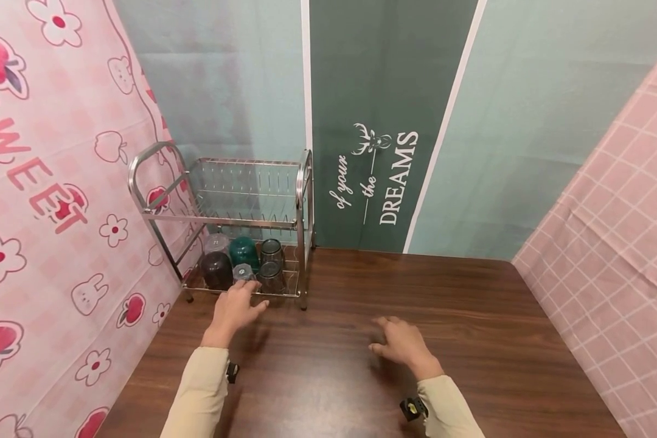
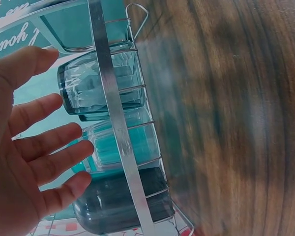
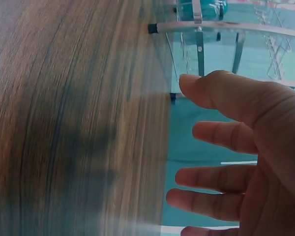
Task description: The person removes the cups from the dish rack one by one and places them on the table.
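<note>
My left hand (image 1: 235,310) reaches toward the lower shelf of a metal two-tier dish rack (image 1: 219,220), fingers spread and holding nothing. Several upside-down glasses stand on that shelf. Nearest the fingertips are a small clear glass (image 1: 243,272) and a grey ribbed glass (image 2: 83,83). Beside them are a dark glass (image 1: 216,271) and a green glass (image 1: 245,252), with a second grey glass (image 1: 272,248) behind. My right hand (image 1: 402,340) hovers over the table to the right, its fingers loosely extended and nothing in it.
The brown wooden table (image 1: 471,316) stretches right of the rack. A pink patterned cloth (image 1: 44,243) hangs close along the left, a pink checked cloth (image 1: 608,243) on the right. Behind the table hangs a green backdrop (image 1: 361,91) with lettering. The rack's upper tier has upright wire dividers.
</note>
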`<state>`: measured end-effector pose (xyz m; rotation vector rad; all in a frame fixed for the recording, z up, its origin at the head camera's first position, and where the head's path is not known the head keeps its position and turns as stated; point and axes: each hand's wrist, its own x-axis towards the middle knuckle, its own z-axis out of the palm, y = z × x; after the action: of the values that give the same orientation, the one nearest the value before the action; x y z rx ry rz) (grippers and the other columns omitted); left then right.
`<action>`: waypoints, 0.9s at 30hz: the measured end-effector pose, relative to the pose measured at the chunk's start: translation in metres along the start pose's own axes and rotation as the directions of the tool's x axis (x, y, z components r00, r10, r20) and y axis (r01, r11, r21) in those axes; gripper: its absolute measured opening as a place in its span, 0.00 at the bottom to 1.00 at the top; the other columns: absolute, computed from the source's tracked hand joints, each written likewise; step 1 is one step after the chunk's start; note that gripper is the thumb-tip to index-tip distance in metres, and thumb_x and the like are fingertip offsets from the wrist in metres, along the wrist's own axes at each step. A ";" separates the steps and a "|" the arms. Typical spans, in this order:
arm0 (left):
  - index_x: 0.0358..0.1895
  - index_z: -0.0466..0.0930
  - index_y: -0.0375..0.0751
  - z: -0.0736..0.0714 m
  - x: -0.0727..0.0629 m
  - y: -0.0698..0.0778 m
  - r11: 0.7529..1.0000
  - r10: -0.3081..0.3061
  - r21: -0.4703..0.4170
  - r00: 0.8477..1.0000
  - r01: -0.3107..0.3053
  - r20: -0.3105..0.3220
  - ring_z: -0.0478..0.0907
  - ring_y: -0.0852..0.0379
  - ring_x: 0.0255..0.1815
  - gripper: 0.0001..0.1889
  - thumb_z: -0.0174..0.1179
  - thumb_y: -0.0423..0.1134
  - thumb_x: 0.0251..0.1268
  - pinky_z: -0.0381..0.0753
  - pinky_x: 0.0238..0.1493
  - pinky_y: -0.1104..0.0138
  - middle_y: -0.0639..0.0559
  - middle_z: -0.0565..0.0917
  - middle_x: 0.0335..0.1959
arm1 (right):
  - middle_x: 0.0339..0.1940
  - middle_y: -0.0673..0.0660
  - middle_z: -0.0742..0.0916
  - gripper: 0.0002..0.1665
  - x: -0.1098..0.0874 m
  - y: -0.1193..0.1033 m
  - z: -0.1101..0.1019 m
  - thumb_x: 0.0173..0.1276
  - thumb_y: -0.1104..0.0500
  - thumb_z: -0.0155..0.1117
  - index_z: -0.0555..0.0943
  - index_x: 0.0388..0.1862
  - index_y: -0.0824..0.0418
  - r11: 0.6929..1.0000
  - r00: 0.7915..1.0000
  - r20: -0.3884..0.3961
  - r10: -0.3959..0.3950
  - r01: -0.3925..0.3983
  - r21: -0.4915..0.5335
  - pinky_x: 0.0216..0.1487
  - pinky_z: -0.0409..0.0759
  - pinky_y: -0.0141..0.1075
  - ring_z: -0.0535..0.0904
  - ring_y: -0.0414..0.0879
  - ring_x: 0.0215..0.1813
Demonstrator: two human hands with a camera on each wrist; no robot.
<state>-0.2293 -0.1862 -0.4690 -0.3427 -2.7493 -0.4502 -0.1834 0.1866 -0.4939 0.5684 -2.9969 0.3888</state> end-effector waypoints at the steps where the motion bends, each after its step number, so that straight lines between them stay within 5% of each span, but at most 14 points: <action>1: 0.46 0.80 0.37 0.000 0.001 0.000 1.000 0.000 0.004 1.000 0.000 0.001 0.78 0.40 0.35 0.24 0.67 0.50 0.49 0.75 0.32 0.50 0.41 0.79 0.40 | 0.46 0.63 0.82 0.34 0.001 -0.001 0.001 0.51 0.46 0.72 0.78 0.54 0.61 1.000 1.000 0.000 -0.008 0.008 0.004 0.35 0.76 0.53 0.79 0.58 0.43; 17: 0.46 0.80 0.37 -0.001 0.019 0.004 1.000 -0.009 -0.007 1.000 0.009 -0.015 0.77 0.42 0.33 0.24 0.67 0.49 0.48 0.75 0.30 0.51 0.41 0.77 0.37 | 0.47 0.61 0.81 0.34 0.018 -0.016 0.001 0.52 0.47 0.71 0.76 0.56 0.61 0.997 0.998 0.021 -0.062 0.061 0.041 0.39 0.75 0.53 0.79 0.56 0.45; 27: 0.48 0.79 0.37 -0.001 0.030 0.007 0.999 -0.038 -0.009 0.999 0.038 0.009 0.76 0.40 0.40 0.25 0.66 0.51 0.49 0.75 0.34 0.49 0.38 0.76 0.44 | 0.48 0.62 0.81 0.33 0.032 -0.023 0.003 0.52 0.47 0.71 0.77 0.54 0.61 0.996 0.995 0.042 -0.088 0.088 0.020 0.39 0.74 0.55 0.78 0.58 0.46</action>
<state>-0.2542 -0.1748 -0.4555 -0.2959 -2.7673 -0.4727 -0.2045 0.1544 -0.4882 0.7167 -2.9985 0.4035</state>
